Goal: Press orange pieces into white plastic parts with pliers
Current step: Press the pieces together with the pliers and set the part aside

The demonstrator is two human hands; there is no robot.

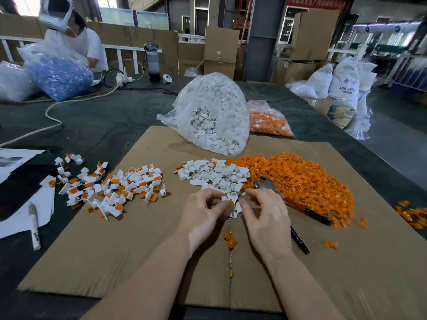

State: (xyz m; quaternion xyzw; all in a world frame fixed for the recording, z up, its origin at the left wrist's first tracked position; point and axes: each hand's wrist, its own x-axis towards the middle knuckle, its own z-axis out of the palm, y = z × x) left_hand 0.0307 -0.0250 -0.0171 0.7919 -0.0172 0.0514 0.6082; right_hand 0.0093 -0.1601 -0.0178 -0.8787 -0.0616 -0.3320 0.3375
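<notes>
Head view showed the small white moulded plastic part (233,202) pinched between your left hand (203,212) and right hand (265,218), a little orange plastic piece (231,202) seated at its mouth, above the brown cardboard sheet (129,255). You were handling light, stiff, smooth plastic that would likely slip, so the flat tab looked the best hold. The red-and-black-handled steel pliers (298,207) lay untouched just right, against the loose orange heap (300,176).

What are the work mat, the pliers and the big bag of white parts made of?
Work mat: looks like corrugated cardboard, matte brown, with a seam down the middle. Pliers: bare shiny metal head; handles red and black, probably a plastic or rubber coating. Bag of white parts: thin clear plastic film, glossy and crinkled.
</notes>
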